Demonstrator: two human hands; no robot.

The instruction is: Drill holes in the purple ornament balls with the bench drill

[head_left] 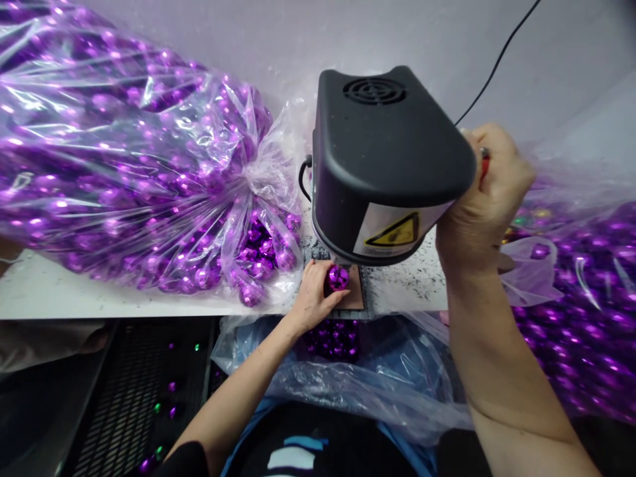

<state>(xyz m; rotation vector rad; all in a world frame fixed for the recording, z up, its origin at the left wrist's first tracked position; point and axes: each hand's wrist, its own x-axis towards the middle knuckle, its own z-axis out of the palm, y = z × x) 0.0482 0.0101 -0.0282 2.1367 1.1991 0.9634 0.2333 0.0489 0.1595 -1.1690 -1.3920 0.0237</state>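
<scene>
My left hand (317,295) is closed around a shiny purple faceted ball (338,277), with fingers and thumb on its sides. The ball is over a brown pad (354,295) on a dark base plate, under the front of a black machine (387,146). That machine has a round vent on top and a yellow warning label (392,229). Against the machine's right side, my right hand (497,172) is closed with its fingers curled. What it grips is hidden; a ring and a bit of red show at the fingers.
A large clear bag (124,152) of purple balls lies left on the white table (50,285); another bag (586,291) is at right. Below the table edge, an open plastic bag (377,381) holds purple balls. Small balls lie on a black mesh surface (124,391). A black cable (507,50) runs up behind.
</scene>
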